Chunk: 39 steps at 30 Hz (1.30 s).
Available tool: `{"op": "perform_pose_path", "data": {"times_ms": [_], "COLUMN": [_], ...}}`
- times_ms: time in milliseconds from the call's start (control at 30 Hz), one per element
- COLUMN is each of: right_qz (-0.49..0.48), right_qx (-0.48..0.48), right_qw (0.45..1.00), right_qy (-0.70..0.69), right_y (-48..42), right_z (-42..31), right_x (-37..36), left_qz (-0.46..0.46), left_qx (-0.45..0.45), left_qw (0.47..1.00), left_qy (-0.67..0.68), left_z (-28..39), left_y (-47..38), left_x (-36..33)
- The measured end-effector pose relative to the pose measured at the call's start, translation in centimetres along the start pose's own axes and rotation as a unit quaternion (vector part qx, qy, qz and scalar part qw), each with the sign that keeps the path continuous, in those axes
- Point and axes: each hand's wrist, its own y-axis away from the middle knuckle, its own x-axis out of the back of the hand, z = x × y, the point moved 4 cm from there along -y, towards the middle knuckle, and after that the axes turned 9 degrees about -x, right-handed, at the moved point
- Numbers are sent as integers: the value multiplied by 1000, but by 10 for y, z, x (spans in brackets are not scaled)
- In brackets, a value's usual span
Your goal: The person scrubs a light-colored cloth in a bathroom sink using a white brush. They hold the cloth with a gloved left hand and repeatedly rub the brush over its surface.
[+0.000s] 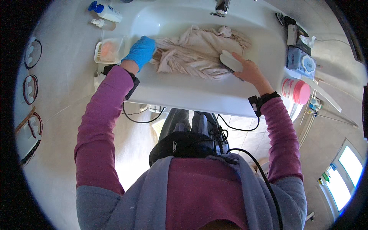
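A wet, crumpled cream cloth [195,54] lies in the white washbasin [184,90] before me. In a blue rubber glove, my left hand [142,51] is closed around the cloth's left end; its fingertips are hidden. My bare right hand [250,69] grips a white-backed scrub brush [231,60] over the cloth's right part. Dark bristles show along the brush's lower edge, against the fabric.
Left of the basin stand a pump bottle [109,13], a spray bottle [105,24] and a soap dish [99,54] with orange soap. A faucet [222,7] juts in at the back. On the right are a wipes pack [300,61] and a pink-lidded tub [301,91].
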Motion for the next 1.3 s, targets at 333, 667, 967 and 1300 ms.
{"op": "perform_pose_path", "data": {"times_ms": [333,667,967,1300], "right_qz": [7,-83,-74,-40], "right_qx": [58,232,9,82], "right_qw": [998,964,997,992], "right_qy": [-2,-98,-10,82], "right_y": [-4,2,8,13], "right_z": [-4,-79,-46,-61], "right_x": [-5,-18,-8,-14], "left_qz": [107,-4,30,3], "left_qx": [-259,-317,-256,-234], "left_qw": [958,948,964,966], "left_qy": [55,10,-69,-109], "left_z": [131,157,174,179], "left_y": [-35,39,101,109], "left_x": [-28,-4,34,24]}}
